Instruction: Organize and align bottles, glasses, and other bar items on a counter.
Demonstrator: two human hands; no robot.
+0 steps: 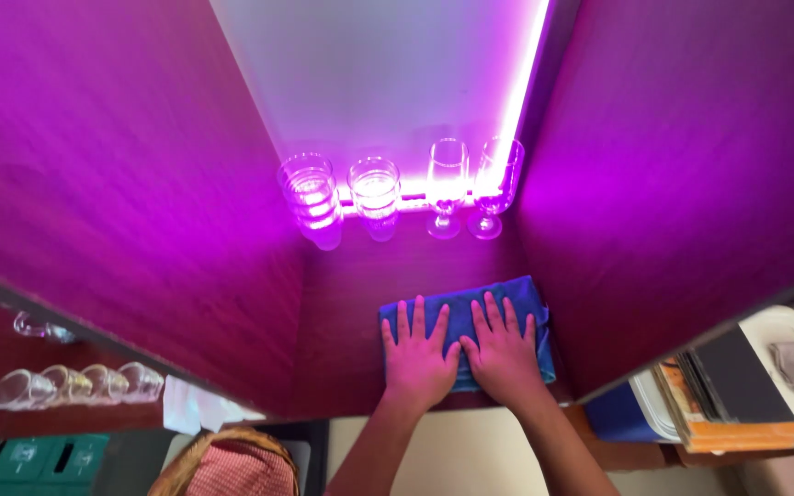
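Cloth [516, 298]: blue, folded, lying flat on the wooden shelf [342, 303] of a cubby lit pink-violet, toward the right wall. Both hands press on it side by side, thumbs touching. Left hand [418, 354]: palm down, fingers [403, 323] spread and released, tips on the cloth's left part, grasping nothing. Right hand [500, 349]: palm down, fingers [495, 310] likewise spread flat over the cloth's middle, grasping nothing. Well beyond the fingertips, at the back wall under a light strip [516, 101], stand two stacks of tumblers [312, 197] and [375, 195], then two stemmed glasses [447, 188] and [496, 188], farthest right. Left of the left hand, in a neighbouring cubby, a row of small glasses [75, 384]. Right of the right hand, lower down, a pile of books [737, 395].
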